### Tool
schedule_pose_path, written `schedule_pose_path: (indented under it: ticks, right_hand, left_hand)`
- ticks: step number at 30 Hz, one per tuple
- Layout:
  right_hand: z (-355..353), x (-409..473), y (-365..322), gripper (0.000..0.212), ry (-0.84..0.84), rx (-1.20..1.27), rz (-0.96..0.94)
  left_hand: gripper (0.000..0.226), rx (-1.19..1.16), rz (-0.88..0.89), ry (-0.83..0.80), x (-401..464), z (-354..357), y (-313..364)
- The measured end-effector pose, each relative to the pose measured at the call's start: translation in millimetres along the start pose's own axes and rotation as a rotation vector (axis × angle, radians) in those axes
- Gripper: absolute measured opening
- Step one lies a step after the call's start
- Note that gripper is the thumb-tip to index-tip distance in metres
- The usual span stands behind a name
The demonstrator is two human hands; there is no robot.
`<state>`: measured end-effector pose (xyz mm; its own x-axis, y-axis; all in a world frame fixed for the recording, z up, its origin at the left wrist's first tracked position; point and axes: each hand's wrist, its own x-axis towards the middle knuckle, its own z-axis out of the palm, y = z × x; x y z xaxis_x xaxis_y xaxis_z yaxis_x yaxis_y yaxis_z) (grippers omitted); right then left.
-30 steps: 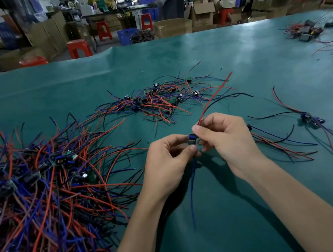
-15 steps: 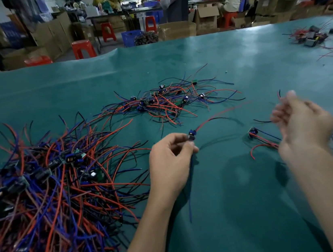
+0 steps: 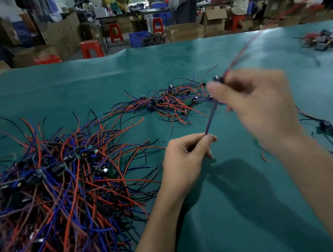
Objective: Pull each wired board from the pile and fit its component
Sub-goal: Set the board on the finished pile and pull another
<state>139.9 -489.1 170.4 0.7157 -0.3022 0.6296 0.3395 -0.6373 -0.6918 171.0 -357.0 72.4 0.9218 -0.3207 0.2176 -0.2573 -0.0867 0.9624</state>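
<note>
A person's two bare hands work above a teal-green table cover [image 3: 194,217] in a crowded workshop. The right hand [image 3: 258,109], blurred, is raised over the table with its fingers curled round a small dark wired board [image 3: 218,79]; the board itself is too smeared to show any detail, and whether its component is fitted cannot be told. A red wire [image 3: 242,52] streaks up and away from that grip. Blue and red leads [image 3: 210,120] run down from the right hand to the left hand [image 3: 187,159], which pinches their lower end between thumb and curled fingers.

At the left lies a large tangled pile of red, blue and black wired boards [image 3: 53,193], cut off by the frame's left and bottom edges. A smaller heap of wired boards [image 3: 169,104] sits beyond the hands, partly hidden by the right hand. More boards [image 3: 331,128] lie at the right, behind the right forearm. Red plastic stools [image 3: 92,49] and cardboard boxes [image 3: 214,21] stand past the table's far edge.
</note>
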Motion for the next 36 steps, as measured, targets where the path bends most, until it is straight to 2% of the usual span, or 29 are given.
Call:
schedule_pose_path:
  ticks: [4,5,8,9,10,12,13,15,17,21,24,27,30,33,36]
  right_hand:
    - [23.2,45.0,-75.0,0.034,-0.054,0.288,-0.154]
    - [35.0,53.9,-91.4,0.038,-0.164,0.262,-0.192]
    - [79.6,71.0,-113.7,0.053,-0.745,-0.012,-0.194]
    - [94.9,76.5,-106.9,0.054,-0.861,-0.148,-0.165]
    - [109.7,84.0,-93.0,0.051,-0.898,-0.290,-0.162]
    - [132.8,98.3,-52.3,0.032,-0.798,-0.562,-0.196]
    - [140.4,101.1,-31.5,0.029,-0.761,-0.670,-0.176]
    - [151.2,99.9,5.2,0.037,-0.793,-0.828,-0.107]
    - [160.0,92.3,30.3,0.036,-0.794,-0.839,-0.037]
    - [163.4,87.1,49.6,0.030,-0.583,-0.738,0.006]
    - [159.6,86.7,54.7,0.031,-0.607,-0.715,-0.021]
    - [153.8,85.0,59.6,0.022,-0.634,-0.675,-0.019]
    - [143.2,88.3,60.2,0.020,-0.547,-0.487,0.073]
    - [116.1,109.5,38.1,0.018,-0.325,-0.082,0.265]
    - [58.5,126.5,0.9,0.010,-0.110,0.246,0.353]
  left_hand:
    - [0.019,0.184,-0.045,0.022,0.3,1.2,-2.9]
    - [0.025,0.203,-0.043,0.035,-0.3,1.6,-1.8]
    - [0.032,0.182,-0.040,0.060,-0.4,0.5,-0.9]
    - [0.032,0.191,-0.042,0.060,0.4,0.3,-2.1]
    - [0.031,0.202,-0.050,0.059,1.2,0.5,-3.5]
    - [0.030,0.191,-0.063,0.075,1.9,1.1,-4.9]
    - [0.029,0.178,-0.061,0.084,1.4,1.1,-4.6]
    - [0.026,0.187,-0.060,0.087,1.5,1.0,-3.9]
    - [0.021,0.201,-0.068,0.089,2.1,0.2,-5.5]
    - [0.016,0.201,-0.074,0.093,1.7,-0.6,-3.9]
    - [0.016,0.245,-0.058,0.096,1.8,-2.1,-4.0]
    - [0.020,0.220,-0.041,0.107,0.0,-2.1,-1.2]
    - [0.022,0.210,-0.037,0.122,-0.3,-2.4,-1.5]
    - [0.018,0.195,-0.052,0.133,0.8,-1.5,-3.8]
    - [0.015,0.174,-0.065,0.145,1.9,-0.4,-6.2]
